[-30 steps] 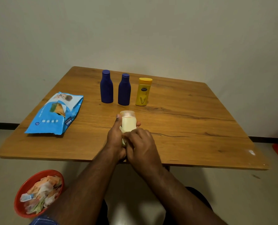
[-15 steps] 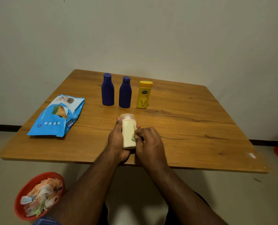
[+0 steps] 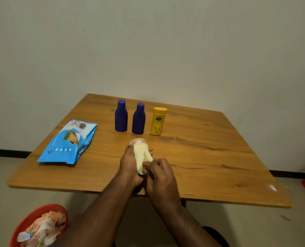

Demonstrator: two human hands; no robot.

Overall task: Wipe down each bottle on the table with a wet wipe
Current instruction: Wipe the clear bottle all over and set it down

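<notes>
Wooden worktop (image 3: 210,157), square, set against a plain pale wall.

Left hand (image 3: 130,166) wraps a pale cream bottle (image 3: 142,154) from the left side, thumb up along the bottle near its translucent cap, fingers (image 3: 150,152) curled round the far side and clamped on the body. The bottle is held over the near middle of the worktop, leaning slightly away and left, cap end pointing away from the person; whether its base touches the wood cannot be told.

Right hand (image 3: 159,175) presses against the lower right part of the bottle, its fingers bunched together and pinched on a pale wet wipe (image 3: 148,162). Wipe is nearly the bottle's colour; its edges are hard to separate.

Behind, in a row: two dark blue bottles (image 3: 121,116) (image 3: 138,119), upright, just beside each other, and a yellow lotion bottle (image 3: 158,121) upright to their right, with a dark oval label.

Blue wet wipe pack (image 3: 68,142) lies flat on the left side of the worktop, well apart from the bottles.

On the floor at lower left, a red bowl (image 3: 26,222) holds crumpled used wipes (image 3: 41,229).
</notes>
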